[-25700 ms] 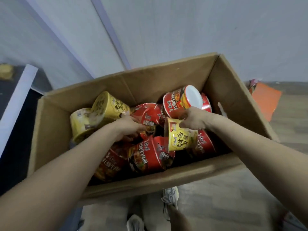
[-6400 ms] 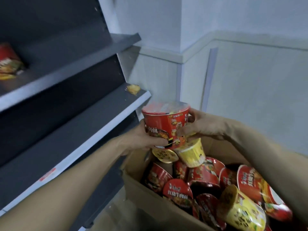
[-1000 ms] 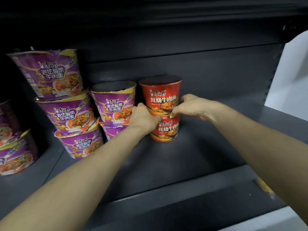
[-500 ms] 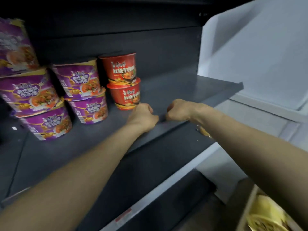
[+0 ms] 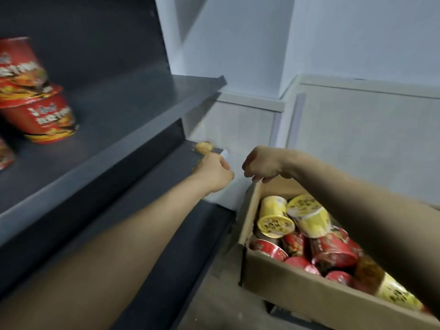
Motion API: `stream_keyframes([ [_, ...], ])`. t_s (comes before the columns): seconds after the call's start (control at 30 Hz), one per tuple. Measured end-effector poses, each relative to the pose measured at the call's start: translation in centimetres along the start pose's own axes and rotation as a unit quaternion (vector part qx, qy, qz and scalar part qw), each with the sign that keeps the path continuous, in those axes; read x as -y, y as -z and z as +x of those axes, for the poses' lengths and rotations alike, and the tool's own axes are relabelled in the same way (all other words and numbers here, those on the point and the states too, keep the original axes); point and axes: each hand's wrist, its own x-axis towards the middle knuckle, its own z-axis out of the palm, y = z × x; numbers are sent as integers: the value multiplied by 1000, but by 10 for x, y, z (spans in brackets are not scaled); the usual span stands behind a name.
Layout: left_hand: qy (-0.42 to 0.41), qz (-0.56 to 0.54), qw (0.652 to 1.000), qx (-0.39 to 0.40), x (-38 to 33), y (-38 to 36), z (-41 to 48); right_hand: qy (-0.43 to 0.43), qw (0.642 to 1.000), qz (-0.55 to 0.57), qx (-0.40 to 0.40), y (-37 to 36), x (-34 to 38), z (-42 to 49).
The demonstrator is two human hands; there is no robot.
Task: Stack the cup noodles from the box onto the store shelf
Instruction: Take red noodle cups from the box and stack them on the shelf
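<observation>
Box (image 5: 297, 296) top open: cup noodles (image 5: 331, 251) reachable from above on its left side; right forearm (image 5: 369, 210) crosses over its right side. Left of box, upper shelf board (image 5: 133, 110) lies bare up to the red cup stack (image 5: 40, 110); yellow scrap (image 5: 204, 147) sits at far end of lower board (image 5: 166, 167).

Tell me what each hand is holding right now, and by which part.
Nothing. The left hand and right hand are both curled and empty; the right is by the box corner.
</observation>
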Motion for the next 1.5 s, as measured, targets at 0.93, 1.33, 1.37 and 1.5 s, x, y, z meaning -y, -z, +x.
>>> stream_keyframes([
  [0.93,116,132,935,309,-44,-331,28,-209,963,-98,142,-21,-366,19],
  [1.33,209,84,895,384,-2,-380,45,-53,954,-263,132,-68,-428,71],
  [1.37,217,81,892,388,1,-383,47,-47,958,-251,134,-68,-432,74],
  [1.5,233,40,884,404,5,-394,53,-19,971,-202,128,-63,-442,78],
])
